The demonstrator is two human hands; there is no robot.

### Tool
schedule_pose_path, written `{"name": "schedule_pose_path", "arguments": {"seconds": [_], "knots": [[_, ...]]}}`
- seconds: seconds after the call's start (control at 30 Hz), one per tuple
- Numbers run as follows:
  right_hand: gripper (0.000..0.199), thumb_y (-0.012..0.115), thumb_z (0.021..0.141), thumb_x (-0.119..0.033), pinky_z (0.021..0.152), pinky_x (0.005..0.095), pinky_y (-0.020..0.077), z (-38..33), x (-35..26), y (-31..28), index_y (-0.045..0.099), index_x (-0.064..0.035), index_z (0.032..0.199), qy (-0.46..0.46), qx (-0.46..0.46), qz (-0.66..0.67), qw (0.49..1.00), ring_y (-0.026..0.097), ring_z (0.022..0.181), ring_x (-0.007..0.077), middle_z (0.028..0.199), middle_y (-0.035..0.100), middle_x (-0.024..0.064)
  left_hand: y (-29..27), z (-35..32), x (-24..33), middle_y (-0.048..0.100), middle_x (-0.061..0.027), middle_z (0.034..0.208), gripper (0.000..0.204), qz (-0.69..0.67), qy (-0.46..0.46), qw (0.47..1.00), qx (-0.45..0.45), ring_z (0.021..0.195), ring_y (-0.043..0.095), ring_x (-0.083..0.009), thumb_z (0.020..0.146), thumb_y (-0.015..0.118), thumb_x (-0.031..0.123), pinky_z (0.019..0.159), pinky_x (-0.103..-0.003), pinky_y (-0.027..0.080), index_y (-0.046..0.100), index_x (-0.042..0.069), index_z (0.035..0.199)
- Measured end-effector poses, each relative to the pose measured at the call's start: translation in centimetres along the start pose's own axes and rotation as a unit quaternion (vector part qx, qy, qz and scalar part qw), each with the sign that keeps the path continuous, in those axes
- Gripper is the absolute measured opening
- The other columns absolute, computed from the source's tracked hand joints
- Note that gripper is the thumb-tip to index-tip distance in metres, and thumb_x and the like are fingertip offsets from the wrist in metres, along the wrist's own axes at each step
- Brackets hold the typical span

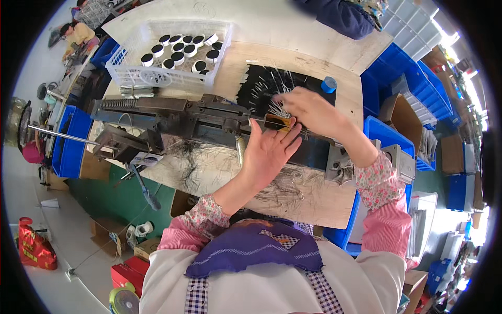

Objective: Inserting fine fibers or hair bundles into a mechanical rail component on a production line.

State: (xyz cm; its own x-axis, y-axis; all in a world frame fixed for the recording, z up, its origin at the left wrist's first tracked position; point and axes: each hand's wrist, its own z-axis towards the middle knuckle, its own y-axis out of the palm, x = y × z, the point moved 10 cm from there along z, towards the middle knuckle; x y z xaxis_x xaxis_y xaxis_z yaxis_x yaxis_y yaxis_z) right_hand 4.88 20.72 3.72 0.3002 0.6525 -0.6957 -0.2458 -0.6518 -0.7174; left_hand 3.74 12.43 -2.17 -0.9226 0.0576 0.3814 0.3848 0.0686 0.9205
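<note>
Palm up and fingers spread, my left hand (265,157) is beside the right end of a long dark metal bench machine (206,121). My right hand (312,111) is a little farther and to the right, its fingers curled together; what they hold, if anything, is hidden. Just beyond its fingertips, many thin silvery pins (259,86) lie fanned out on a black mat (314,82). Between my hands sits a small yellow-orange piece (285,123) on the machine, partly covered by fingers. A blue round cap-like piece (328,85) stands at the mat's right side.
A white plastic basket (117,70) with several white, black-topped round pieces (178,57) stands at the back left. Loose dark wire bits litter the wooden table (324,196). Blue bins (379,133) crowd the right side. A person's dark sleeve (337,18) shows beyond the board.
</note>
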Motion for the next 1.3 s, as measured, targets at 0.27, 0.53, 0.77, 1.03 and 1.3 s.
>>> {"name": "schedule_pose_path", "arguments": {"seconds": [0.27, 0.53, 0.77, 1.03, 1.3], "knots": [[0.033, 0.060, 0.082, -0.002, 0.079, 0.0370, 0.0419, -6.8, -4.6, -4.2, 0.060, -0.0025, 0.115, -0.040, 0.266, -0.123, 0.955, 0.052, 0.087, 0.0285, 0.087, 0.050, 0.0101, -0.8, 0.1, -0.2, 0.043, -0.0117, 0.138, 0.075, -0.054, -0.004, 0.998, -0.008, 0.134, 0.035, -0.0275, 0.094, 0.028, 0.064, 0.113, -0.043, 0.026, 0.044, 0.001, 0.130], [0.028, 0.062, 0.070, 0.002, 0.080, 0.0385, 0.0375, -7.0, -7.4, 0.3, 0.068, -0.0097, 0.095, -0.058, 0.320, -0.263, 0.908, 0.055, 0.078, 0.0230, 0.080, 0.052, 0.0047, -0.4, -0.1, -0.7, 0.044, -0.0121, 0.139, 0.087, -0.125, -0.022, 0.992, -0.027, 0.133, 0.036, -0.0249, 0.091, 0.027, 0.070, 0.111, -0.043, 0.027, 0.038, -0.004, 0.134], [0.015, 0.067, 0.077, -0.008, 0.077, 0.0362, 0.0425, -4.7, -1.1, -2.7, 0.072, -0.0094, 0.090, 0.065, 0.242, 0.021, 0.968, 0.061, 0.071, 0.0225, 0.072, 0.060, 0.0054, 0.0, -0.4, 0.1, 0.045, -0.0112, 0.137, 0.081, -0.096, -0.001, 0.995, 0.004, 0.134, 0.035, -0.0243, 0.091, 0.026, 0.071, 0.113, -0.044, 0.024, 0.043, 0.002, 0.130], [0.011, 0.066, 0.078, -0.011, 0.085, 0.0367, 0.0378, -2.9, -4.2, -1.7, 0.072, -0.0130, 0.087, -0.025, 0.218, -0.169, 0.961, 0.058, 0.075, 0.0203, 0.072, 0.057, 0.0019, -1.6, -1.4, 3.2, 0.051, -0.0170, 0.121, 0.076, -0.115, 0.025, 0.993, 0.032, 0.126, 0.044, -0.0312, 0.095, 0.033, 0.062, 0.115, -0.041, 0.026, 0.043, -0.008, 0.122], [0.015, 0.067, 0.073, -0.009, 0.087, 0.0359, 0.0372, -2.8, -6.4, -1.0, 0.072, -0.0137, 0.087, -0.069, 0.236, -0.230, 0.942, 0.057, 0.074, 0.0180, 0.072, 0.056, 0.0013, -1.3, -1.3, 3.0, 0.056, -0.0129, 0.118, 0.071, -0.072, 0.017, 0.997, 0.005, 0.118, 0.050, -0.0238, 0.095, 0.033, 0.061, 0.110, -0.038, 0.033, 0.050, -0.003, 0.118]]}}
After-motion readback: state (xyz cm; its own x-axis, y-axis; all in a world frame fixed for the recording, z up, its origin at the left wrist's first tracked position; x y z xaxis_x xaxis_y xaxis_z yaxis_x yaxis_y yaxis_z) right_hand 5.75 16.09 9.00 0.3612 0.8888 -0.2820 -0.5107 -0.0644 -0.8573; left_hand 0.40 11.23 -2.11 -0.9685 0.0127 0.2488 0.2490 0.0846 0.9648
